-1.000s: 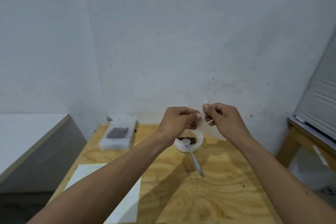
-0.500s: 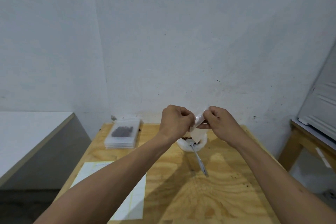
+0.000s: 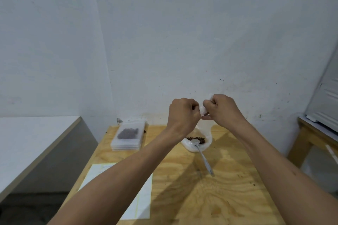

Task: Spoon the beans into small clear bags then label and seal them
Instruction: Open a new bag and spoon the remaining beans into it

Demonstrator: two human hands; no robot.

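Bag (image 3: 205, 129) pinched between both hands.

Plywood table (image 3: 228, 197); white counter (image 3: 27, 142) at left; wooden stand (image 3: 311, 139) at right; grey wall (image 3: 182, 42).

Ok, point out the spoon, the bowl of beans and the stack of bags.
spoon (image 3: 204, 159), head view, mid-handle.
bowl of beans (image 3: 190, 148), head view, near white rim.
stack of bags (image 3: 126, 142), head view, clear front part of the top bag.
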